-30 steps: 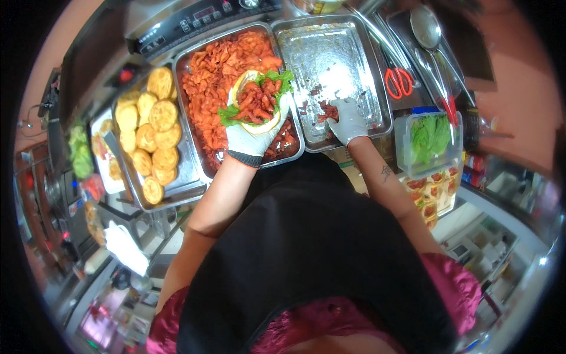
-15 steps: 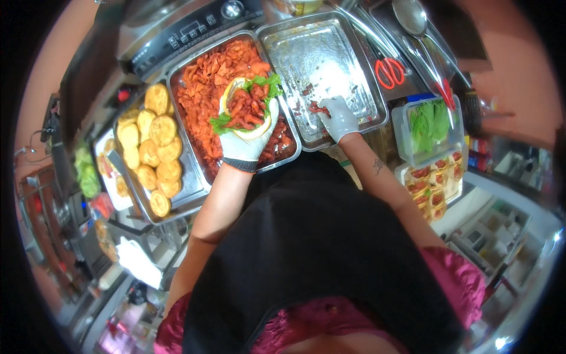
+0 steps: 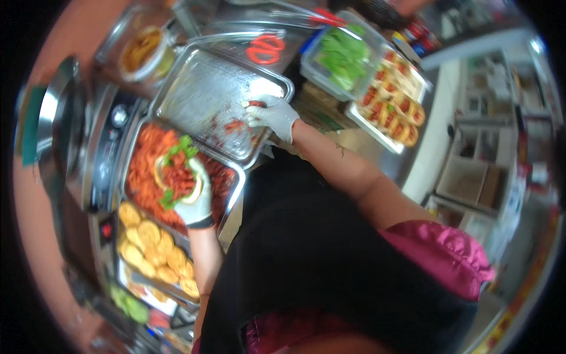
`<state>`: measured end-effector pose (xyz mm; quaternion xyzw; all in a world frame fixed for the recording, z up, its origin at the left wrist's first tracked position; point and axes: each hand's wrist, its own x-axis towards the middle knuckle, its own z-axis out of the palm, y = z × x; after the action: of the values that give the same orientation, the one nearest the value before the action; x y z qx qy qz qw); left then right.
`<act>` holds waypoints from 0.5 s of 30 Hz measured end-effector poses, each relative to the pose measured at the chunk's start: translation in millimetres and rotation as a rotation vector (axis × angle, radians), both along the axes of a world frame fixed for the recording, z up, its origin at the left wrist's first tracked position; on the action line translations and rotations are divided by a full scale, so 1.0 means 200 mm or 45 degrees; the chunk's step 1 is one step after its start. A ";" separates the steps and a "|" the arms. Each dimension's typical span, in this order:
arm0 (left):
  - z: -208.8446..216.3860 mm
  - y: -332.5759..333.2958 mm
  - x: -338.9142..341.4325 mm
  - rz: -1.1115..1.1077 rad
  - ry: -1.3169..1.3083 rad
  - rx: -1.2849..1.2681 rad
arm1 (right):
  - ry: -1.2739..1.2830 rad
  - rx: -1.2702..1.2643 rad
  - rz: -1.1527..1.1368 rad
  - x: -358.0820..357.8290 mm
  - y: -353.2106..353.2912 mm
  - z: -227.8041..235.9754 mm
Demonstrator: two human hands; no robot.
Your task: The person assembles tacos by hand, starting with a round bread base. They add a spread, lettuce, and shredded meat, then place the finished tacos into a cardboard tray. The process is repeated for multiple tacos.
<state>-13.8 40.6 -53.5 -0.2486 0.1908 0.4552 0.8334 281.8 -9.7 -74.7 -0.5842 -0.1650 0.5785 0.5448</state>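
Observation:
My left hand (image 3: pixel 197 207), in a pale glove, is closed round a bun (image 3: pixel 192 197) filled with red-sauced meat strips (image 3: pixel 177 175) and green lettuce (image 3: pixel 184 148). It hovers over a steel tray heaped with red meat (image 3: pixel 141 154). My right hand (image 3: pixel 276 117), also gloved, is above a second steel tray (image 3: pixel 197 88) that holds a few meat scraps (image 3: pixel 234 126). Its fingers are curled, with a dark red piece of meat (image 3: pixel 256 104) between them. Blur hides the exact fingertip contact.
Golden round buns (image 3: pixel 152 243) fill a tray at lower left. A clear tub of lettuce (image 3: pixel 345 59) and a white tray of filled buns (image 3: pixel 392 112) stand at right. Red-handled scissors (image 3: pixel 265 49) lie beyond the steel tray. A cooktop (image 3: pixel 115 138) is at left.
The view has swung round, so the trays appear turned and shifted left. My left hand keeps the filled bun; my right hand still pinches meat, now closer to the scrap tray's right rim.

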 end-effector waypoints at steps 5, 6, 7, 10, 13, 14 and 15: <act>0.03 0.06 0.14 -0.052 -0.006 -0.077 | -0.022 -0.005 -0.343 0.38 -0.42 0.17; 0.04 0.06 0.19 -0.060 -0.018 -0.129 | -0.057 -0.052 -0.435 0.47 -0.52 0.18; 0.04 0.06 0.22 -0.062 -0.028 -0.155 | -0.091 -0.094 -0.516 0.57 -0.61 0.19; 0.03 0.06 0.31 -0.054 -0.004 -0.143 | -0.193 -0.113 -0.839 0.90 -0.99 0.01; 0.01 0.05 0.42 -0.053 0.069 -0.159 | -0.185 -0.140 -1.188 1.19 -1.34 -0.14; 0.01 0.04 0.52 -0.063 0.105 -0.190 | -0.242 -0.184 -1.249 1.29 -1.43 -0.15; 0.05 0.03 0.58 -0.081 0.117 -0.207 | -0.301 -0.232 -1.308 1.39 -1.51 -0.16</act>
<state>102.0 45.8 -43.5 -0.2880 0.2729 0.4224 0.8149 559.4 -311.0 -105.9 -0.6958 0.1330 0.1795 0.6826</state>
